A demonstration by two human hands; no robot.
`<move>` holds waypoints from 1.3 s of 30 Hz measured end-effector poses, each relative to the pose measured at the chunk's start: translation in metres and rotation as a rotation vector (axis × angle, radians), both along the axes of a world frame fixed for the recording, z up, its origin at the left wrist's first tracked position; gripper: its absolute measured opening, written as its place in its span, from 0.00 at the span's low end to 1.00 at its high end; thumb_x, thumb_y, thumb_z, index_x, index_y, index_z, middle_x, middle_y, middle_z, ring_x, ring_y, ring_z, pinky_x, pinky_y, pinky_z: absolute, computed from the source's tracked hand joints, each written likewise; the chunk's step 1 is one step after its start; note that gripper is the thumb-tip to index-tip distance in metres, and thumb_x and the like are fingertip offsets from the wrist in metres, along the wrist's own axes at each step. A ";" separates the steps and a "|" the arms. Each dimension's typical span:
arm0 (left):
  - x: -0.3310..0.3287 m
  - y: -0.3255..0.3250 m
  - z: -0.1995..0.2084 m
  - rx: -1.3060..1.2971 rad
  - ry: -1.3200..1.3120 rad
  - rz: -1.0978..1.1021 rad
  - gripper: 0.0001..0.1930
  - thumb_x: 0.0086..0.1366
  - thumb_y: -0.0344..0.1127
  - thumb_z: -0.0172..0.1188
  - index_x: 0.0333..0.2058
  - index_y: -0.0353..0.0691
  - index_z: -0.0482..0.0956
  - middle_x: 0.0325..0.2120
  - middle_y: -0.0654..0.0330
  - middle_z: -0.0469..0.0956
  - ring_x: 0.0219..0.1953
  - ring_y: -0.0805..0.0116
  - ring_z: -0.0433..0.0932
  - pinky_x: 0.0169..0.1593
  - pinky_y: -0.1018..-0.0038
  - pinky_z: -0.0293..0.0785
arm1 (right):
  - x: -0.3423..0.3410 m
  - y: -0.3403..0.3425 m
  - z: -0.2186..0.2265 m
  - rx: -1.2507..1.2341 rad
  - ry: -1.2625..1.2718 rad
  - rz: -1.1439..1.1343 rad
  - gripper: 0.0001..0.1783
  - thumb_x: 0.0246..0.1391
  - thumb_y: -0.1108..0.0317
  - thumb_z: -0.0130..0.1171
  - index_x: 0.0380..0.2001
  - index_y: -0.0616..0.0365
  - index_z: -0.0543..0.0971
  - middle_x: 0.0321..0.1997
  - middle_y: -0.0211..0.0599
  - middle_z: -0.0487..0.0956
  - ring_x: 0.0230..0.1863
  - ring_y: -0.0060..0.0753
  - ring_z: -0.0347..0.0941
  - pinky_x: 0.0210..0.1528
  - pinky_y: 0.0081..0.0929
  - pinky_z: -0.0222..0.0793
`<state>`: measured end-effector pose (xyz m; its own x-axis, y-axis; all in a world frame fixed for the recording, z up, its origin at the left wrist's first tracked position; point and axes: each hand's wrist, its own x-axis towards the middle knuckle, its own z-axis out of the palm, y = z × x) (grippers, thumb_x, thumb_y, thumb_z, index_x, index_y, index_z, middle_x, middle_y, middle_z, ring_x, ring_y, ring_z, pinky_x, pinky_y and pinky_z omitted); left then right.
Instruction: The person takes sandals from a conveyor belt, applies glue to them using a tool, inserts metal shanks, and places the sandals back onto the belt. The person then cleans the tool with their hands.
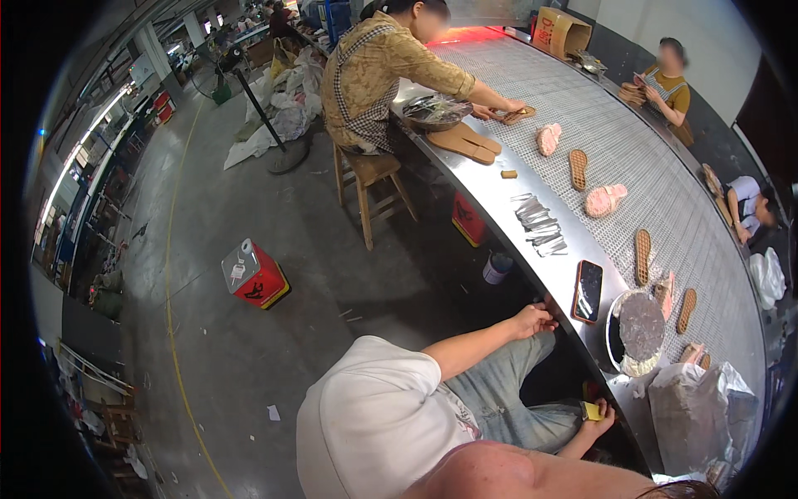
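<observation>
Right hand: the right hand (597, 418) is closing around a small yellow block (591, 411), low down beside the thigh and under the rim of the table (499, 195).
Risk to the block: it is sitting at the fingertips rather than deep in the palm, so in my judgement a loosening grip could be sending it to the floor (249, 358) beneath the table, out of easy reach.
Left hand: the left hand (532, 319) is resting with curled fingers at the table's edge; I cannot tell whether it is pinching anything.
Risk to the phone: a dark phone (588, 290) is lying just beside that hand, close to the rim, so a careless lift of the hand could be nudging it off.
Risk at the pan: a round pan (638, 328) is sitting just past the phone, and a sweeping arm could be tipping it or smearing its contents.
Further out: brown soles (642, 256) are lying on the mesh belt (598, 108), and reaching over could be knocking them askew.
</observation>
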<state>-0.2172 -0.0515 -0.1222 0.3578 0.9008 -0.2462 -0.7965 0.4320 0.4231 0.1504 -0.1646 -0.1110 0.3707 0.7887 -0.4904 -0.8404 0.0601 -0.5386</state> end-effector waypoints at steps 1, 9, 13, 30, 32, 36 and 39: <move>0.000 0.001 -0.001 -0.010 -0.017 -0.006 0.09 0.60 0.21 0.49 0.38 0.37 0.71 0.36 0.56 0.76 0.36 0.61 0.79 0.37 0.70 0.78 | 0.005 0.001 -0.005 0.052 0.052 0.040 0.05 0.52 0.74 0.43 0.24 0.62 0.66 0.15 0.35 0.62 0.23 0.35 0.65 0.35 0.30 0.71; -0.003 0.002 -0.001 -0.079 0.004 -0.008 0.09 0.60 0.22 0.49 0.38 0.39 0.72 0.31 0.59 0.76 0.32 0.64 0.79 0.35 0.69 0.79 | -0.008 0.004 0.003 -0.026 0.041 0.004 0.04 0.53 0.74 0.43 0.26 0.62 0.65 0.16 0.36 0.63 0.23 0.36 0.65 0.34 0.31 0.71; 0.001 0.003 0.000 -0.077 0.039 -0.030 0.08 0.60 0.22 0.49 0.38 0.39 0.72 0.30 0.59 0.76 0.31 0.63 0.80 0.32 0.69 0.79 | 0.007 0.001 -0.012 -0.021 0.020 -0.011 0.05 0.54 0.73 0.45 0.26 0.60 0.64 0.16 0.36 0.63 0.24 0.37 0.67 0.34 0.32 0.72; -0.013 0.006 0.025 -0.157 0.045 -0.077 0.06 0.58 0.25 0.49 0.35 0.39 0.71 0.27 0.58 0.76 0.29 0.62 0.80 0.31 0.68 0.79 | -0.023 -0.012 0.023 -0.019 0.059 -0.015 0.09 0.58 0.75 0.48 0.28 0.52 0.61 0.17 0.31 0.58 0.14 0.24 0.54 0.32 0.28 0.71; -0.014 0.004 0.026 -0.153 0.071 -0.086 0.07 0.58 0.26 0.49 0.35 0.38 0.71 0.28 0.58 0.77 0.29 0.62 0.80 0.31 0.68 0.79 | -0.024 -0.014 0.027 -0.023 0.069 -0.016 0.09 0.58 0.75 0.48 0.27 0.52 0.61 0.17 0.31 0.59 0.13 0.24 0.54 0.32 0.28 0.71; -0.017 0.003 0.018 -0.175 0.034 -0.069 0.07 0.58 0.26 0.49 0.36 0.36 0.72 0.29 0.57 0.77 0.31 0.62 0.80 0.33 0.67 0.79 | -0.037 -0.020 0.043 -0.104 0.019 -0.007 0.09 0.57 0.76 0.49 0.26 0.54 0.62 0.16 0.31 0.58 0.14 0.24 0.54 0.35 0.29 0.73; -0.017 0.004 0.024 -0.179 0.048 -0.083 0.06 0.57 0.26 0.49 0.35 0.36 0.72 0.29 0.57 0.76 0.31 0.63 0.80 0.33 0.67 0.79 | -0.038 -0.024 0.042 -0.129 0.029 -0.044 0.10 0.56 0.77 0.49 0.25 0.55 0.62 0.16 0.31 0.58 0.14 0.24 0.55 0.36 0.29 0.73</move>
